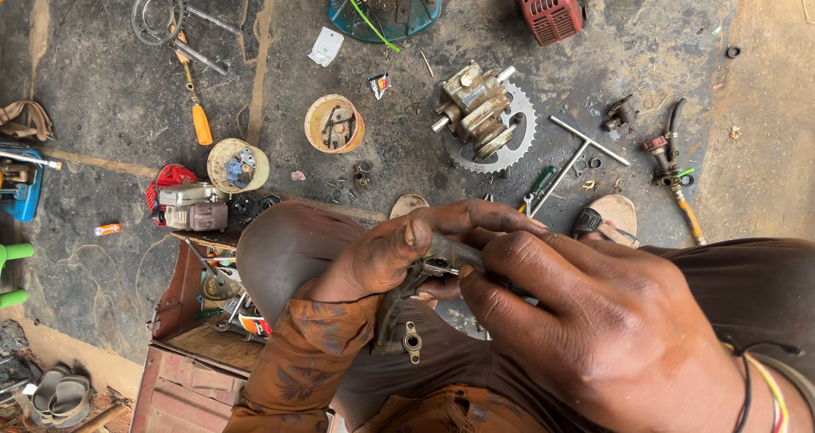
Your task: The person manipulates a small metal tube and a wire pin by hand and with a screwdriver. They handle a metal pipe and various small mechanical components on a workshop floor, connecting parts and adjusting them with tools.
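Greasy metal filled the middle of the view: a small dark bracket (pixel 422 282) sat pinched between both hands above the person's lap. The left hand (pixel 399 250) closed its grip on the bracket's upper end, thumb and fingers wrapped over it. The right hand (pixel 594 323) held the same bracket from the other side, its fingertips (pixel 475 284) pressed on the shiny middle part. A lug with a hole hung from the bracket's lower end.

Beyond the bracket, on the oily floor, lay a sprocket (pixel 509 136) with a gearbox (pixel 471 106) resting on it. Right of the sprocket was a T-wrench (pixel 577 153), and near that a green screwdriver (pixel 536 187). Left of the sprocket stood a tin (pixel 334 124) of small parts, and further left a second tin (pixel 238 165). A wooden box (pixel 199 314) of tools stood left of the bracket.
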